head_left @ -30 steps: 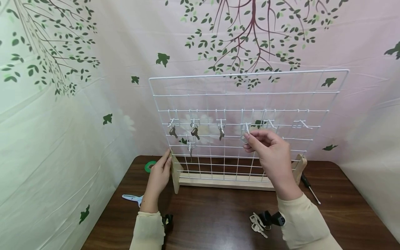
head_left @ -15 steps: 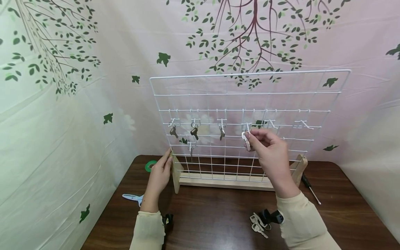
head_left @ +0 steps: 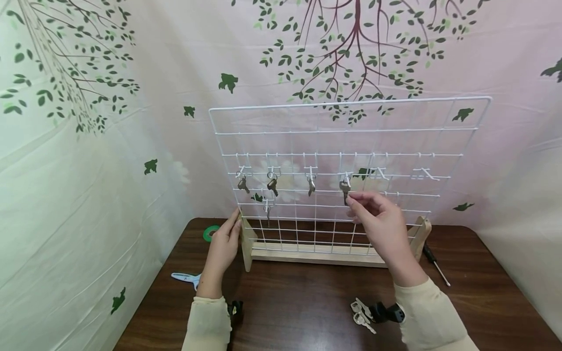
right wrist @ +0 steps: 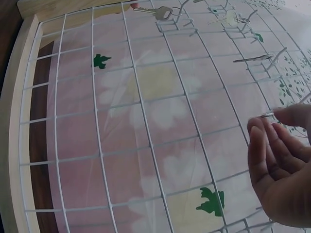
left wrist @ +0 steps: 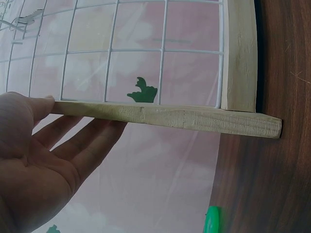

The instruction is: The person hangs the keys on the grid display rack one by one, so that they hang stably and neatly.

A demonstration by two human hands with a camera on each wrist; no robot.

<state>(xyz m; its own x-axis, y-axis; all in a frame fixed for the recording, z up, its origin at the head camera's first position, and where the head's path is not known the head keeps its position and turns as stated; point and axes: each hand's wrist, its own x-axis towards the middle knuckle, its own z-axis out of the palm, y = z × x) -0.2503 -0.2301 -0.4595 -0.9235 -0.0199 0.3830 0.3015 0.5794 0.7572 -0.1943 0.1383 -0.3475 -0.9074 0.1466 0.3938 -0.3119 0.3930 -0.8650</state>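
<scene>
My right hand [head_left: 379, 219] pinches the lower end of a metal key [head_left: 344, 186] between thumb and fingertips. The key hangs from a white hook [head_left: 348, 175] on the white wire grid rack [head_left: 316, 104]. In the right wrist view the pinching fingertips [right wrist: 257, 124] stand in front of the wires, with most of that key hidden. On the left, my left hand [head_left: 224, 243] grips the rack's wooden side post [left wrist: 160, 118], thumb on one face and fingers behind it. Several other keys, such as one key [head_left: 272, 185], hang from hooks further left.
Bare hooks [head_left: 425, 174] jut out at the rack's right. Loose keys [head_left: 362, 316] lie on the brown table [head_left: 298, 302] below my right wrist. A screwdriver [head_left: 434, 263] lies right of the rack. Pale-blue-handled scissors [head_left: 184, 277] and a green ring [head_left: 210, 233] lie left.
My right hand has slid down from beside the hook to the key's lower end, so the key now shows hanging beneath the hook. My left hand has stayed on the post.
</scene>
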